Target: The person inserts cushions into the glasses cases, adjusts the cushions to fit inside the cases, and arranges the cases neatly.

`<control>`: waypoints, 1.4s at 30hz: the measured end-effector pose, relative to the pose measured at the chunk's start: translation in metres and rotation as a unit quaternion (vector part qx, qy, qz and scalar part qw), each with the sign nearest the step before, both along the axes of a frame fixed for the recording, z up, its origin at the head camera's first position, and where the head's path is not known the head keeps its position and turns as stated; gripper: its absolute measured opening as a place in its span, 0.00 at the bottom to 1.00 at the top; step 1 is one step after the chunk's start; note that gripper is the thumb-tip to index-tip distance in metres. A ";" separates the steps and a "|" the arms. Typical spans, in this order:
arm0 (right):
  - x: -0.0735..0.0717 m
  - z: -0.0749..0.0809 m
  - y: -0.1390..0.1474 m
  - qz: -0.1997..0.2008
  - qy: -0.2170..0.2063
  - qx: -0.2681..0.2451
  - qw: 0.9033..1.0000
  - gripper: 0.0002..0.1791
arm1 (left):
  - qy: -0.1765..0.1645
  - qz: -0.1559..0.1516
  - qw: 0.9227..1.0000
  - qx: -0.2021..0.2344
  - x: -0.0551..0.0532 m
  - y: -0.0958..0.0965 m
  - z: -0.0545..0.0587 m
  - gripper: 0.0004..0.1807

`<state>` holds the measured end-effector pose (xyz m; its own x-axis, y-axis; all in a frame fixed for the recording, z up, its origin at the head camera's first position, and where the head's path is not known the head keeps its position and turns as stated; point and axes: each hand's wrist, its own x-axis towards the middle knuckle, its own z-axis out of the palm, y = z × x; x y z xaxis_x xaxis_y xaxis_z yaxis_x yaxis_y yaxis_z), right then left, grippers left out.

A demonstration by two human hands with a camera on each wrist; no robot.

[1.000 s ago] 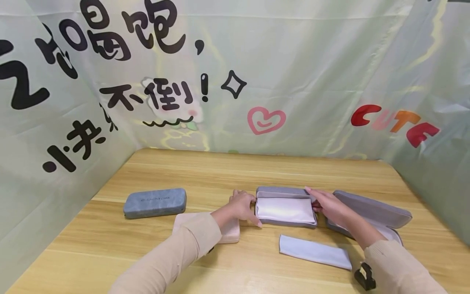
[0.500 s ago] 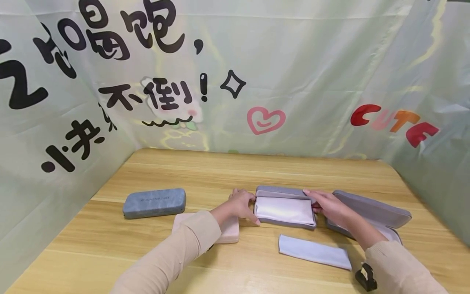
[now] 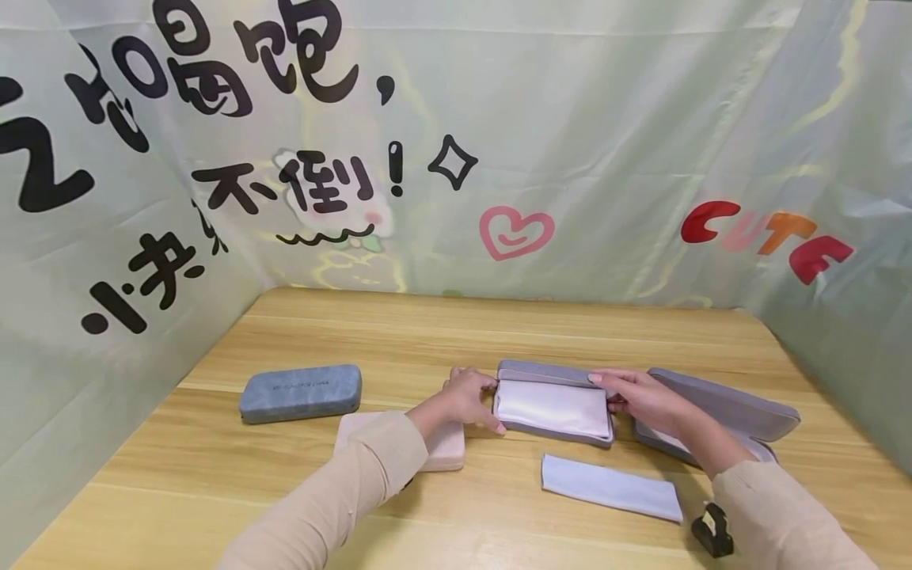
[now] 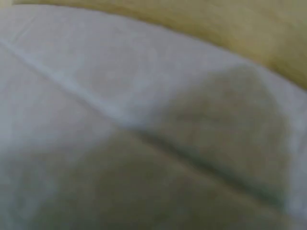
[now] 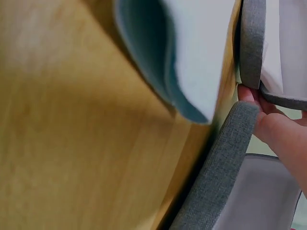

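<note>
Though partly hidden, right hand (image 3: 644,400) in grip on middle case (image 3: 541,370), left hand (image 3: 470,400) of unclear hold.

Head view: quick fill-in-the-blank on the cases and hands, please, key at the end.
1. Unlike the open right-hand case, the blue case at far left is ____.
2. The left sleeve partly covers the ____ case.
3. The right hand touches the ____ end of the middle case.
4. Counting the middle one, ____ cases stand open.

Missing words: closed; pink; right; two.
</note>
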<state>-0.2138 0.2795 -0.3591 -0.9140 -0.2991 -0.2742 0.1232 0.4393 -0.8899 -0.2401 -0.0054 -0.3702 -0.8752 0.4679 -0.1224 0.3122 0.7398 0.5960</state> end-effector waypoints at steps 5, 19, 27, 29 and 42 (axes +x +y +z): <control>-0.001 0.001 0.003 0.039 0.013 0.006 0.999 0.36 | 0.000 0.005 1.000 -0.002 -0.001 0.000 -0.003 0.40; -0.004 0.009 0.009 0.109 0.053 0.040 0.992 0.29 | 0.002 0.011 1.000 -0.001 0.000 0.001 -0.004 0.40; -0.001 0.009 0.009 0.113 0.102 0.065 0.986 0.22 | 0.002 0.014 1.000 0.003 0.000 0.000 -0.005 0.40; 0.000 0.009 0.008 0.114 0.110 0.066 0.985 0.22 | 0.003 0.014 1.000 0.005 0.000 0.000 -0.005 0.40; 0.007 0.006 0.005 0.128 0.137 0.054 0.981 0.21 | 0.013 0.016 1.000 0.005 0.001 0.000 -0.006 0.41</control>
